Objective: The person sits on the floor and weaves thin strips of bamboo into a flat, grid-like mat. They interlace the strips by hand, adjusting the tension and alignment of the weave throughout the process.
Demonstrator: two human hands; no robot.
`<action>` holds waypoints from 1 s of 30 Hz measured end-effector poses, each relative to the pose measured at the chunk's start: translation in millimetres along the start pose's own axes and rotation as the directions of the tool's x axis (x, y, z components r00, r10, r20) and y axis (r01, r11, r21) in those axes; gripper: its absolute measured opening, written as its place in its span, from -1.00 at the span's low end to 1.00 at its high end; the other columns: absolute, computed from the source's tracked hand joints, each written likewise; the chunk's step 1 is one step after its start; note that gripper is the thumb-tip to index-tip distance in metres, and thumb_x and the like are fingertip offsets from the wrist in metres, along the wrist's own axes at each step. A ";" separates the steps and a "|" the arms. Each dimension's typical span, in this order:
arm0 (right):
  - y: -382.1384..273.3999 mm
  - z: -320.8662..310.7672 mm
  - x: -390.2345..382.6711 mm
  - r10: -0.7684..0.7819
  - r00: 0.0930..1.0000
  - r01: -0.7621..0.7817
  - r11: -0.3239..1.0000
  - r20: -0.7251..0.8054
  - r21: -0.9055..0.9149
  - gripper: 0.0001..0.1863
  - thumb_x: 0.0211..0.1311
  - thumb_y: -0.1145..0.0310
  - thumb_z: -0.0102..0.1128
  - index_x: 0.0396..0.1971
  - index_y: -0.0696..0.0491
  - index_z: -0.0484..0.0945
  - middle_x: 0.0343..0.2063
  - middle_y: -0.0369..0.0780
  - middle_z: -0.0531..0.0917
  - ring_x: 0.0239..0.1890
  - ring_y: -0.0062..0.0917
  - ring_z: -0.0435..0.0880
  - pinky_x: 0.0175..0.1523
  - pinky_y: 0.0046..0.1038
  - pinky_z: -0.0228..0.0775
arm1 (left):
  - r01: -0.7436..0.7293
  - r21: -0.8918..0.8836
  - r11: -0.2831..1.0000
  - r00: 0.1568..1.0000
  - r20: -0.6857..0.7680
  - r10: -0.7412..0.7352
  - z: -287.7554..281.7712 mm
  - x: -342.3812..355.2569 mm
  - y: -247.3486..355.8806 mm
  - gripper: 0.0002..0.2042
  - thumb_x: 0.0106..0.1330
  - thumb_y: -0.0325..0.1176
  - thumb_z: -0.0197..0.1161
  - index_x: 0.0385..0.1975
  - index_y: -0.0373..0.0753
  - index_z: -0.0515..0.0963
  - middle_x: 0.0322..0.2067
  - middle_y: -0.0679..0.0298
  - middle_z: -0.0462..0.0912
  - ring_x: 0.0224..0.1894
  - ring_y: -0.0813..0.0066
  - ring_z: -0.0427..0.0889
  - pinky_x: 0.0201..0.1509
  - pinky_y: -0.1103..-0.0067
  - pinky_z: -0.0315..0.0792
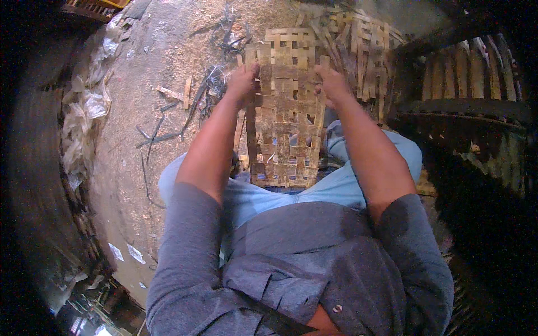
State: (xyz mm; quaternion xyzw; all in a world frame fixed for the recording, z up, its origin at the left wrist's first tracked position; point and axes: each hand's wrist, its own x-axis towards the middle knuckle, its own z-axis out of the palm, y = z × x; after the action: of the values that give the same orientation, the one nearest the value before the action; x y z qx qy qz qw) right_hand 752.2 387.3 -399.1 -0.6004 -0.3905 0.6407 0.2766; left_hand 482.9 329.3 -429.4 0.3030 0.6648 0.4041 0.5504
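Between my knees stands a long woven panel of flat bamboo strips (284,101), an open lattice with square gaps and stiffer strips along both long sides. My left hand (243,85) is closed round its left edge, near the far end. On the opposite edge, my right hand (334,87) grips the side strip with bent fingers. The panel's near end is close to my lap, against my light blue trousers (263,197). Whether it is a flat sheet or one face of a basket, I cannot tell.
More woven bamboo lattice (367,53) lies beyond on the right. Dark plastic strips (213,81) and a wood scrap (187,92) litter the dusty floor (131,151). Crumpled clear plastic (95,103) lines the left side. Upright slats (465,70) stand at the far right.
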 end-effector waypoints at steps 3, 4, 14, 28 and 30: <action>25.0 1.1 28.0 0.042 0.999 -0.042 0.998 -0.003 0.043 -0.63 0.25 0.15 0.22 -0.13 0.13 0.51 -0.40 -0.21 0.53 -0.69 -0.50 0.43 -0.57 -0.34 0.36 | -0.036 0.213 0.976 0.996 -0.069 0.052 -8.7 17.3 -25.0 -0.52 0.39 0.03 0.09 -0.02 -0.31 0.50 -0.24 0.15 0.60 -0.26 0.30 0.58 -0.18 0.37 0.46; 26.4 4.1 32.5 0.066 0.998 -0.066 0.996 0.000 0.058 -0.65 0.25 0.17 0.21 -0.14 0.13 0.51 -0.41 -0.21 0.53 -0.70 -0.49 0.42 -0.57 -0.34 0.36 | -0.051 0.216 0.975 0.995 -0.068 0.067 -10.2 20.8 -28.7 -0.53 0.39 0.05 0.09 -0.03 -0.29 0.51 -0.30 0.18 0.58 -0.33 0.33 0.56 -0.29 0.38 0.46; 19.0 29.4 30.3 0.133 0.991 -0.133 0.991 0.034 0.011 -0.70 0.26 0.24 0.20 -0.17 0.15 0.46 -0.41 -0.19 0.53 -0.62 -0.51 0.45 -0.61 -0.38 0.33 | 0.007 0.147 0.989 0.989 -0.146 0.014 -11.8 -20.4 -23.8 -0.53 0.42 0.04 0.06 0.04 -0.26 0.47 -0.24 0.17 0.61 -0.26 0.33 0.57 -0.18 0.37 0.49; 47.4 8.9 63.6 0.081 0.994 -0.067 0.982 0.073 -0.178 -0.58 0.28 0.13 0.23 -0.11 0.18 0.45 -0.45 -0.17 0.58 -0.64 -0.48 0.51 -0.59 -0.32 0.39 | -0.011 -0.124 0.992 0.990 -0.142 -0.007 -2.0 -12.5 -48.9 -0.48 0.40 0.06 0.10 0.05 -0.33 0.46 -0.06 0.06 0.60 -0.06 0.30 0.54 0.07 0.40 0.37; 41.9 13.8 61.6 0.081 0.993 -0.063 0.980 0.087 -0.191 -0.62 0.28 0.15 0.21 -0.15 0.17 0.46 -0.45 -0.19 0.57 -0.63 -0.51 0.50 -0.58 -0.35 0.38 | -0.050 -0.060 0.997 0.990 -0.138 0.041 -12.3 -6.0 -62.5 -0.49 0.41 0.05 0.10 0.04 -0.33 0.46 -0.07 0.08 0.61 -0.07 0.31 0.54 0.06 0.40 0.38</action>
State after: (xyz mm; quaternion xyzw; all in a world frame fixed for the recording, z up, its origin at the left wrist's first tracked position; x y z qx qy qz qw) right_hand 735.7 413.0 -468.4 -0.6066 -0.4398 0.6383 0.1766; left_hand 474.8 291.1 -480.1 0.2718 0.6807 0.4573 0.5036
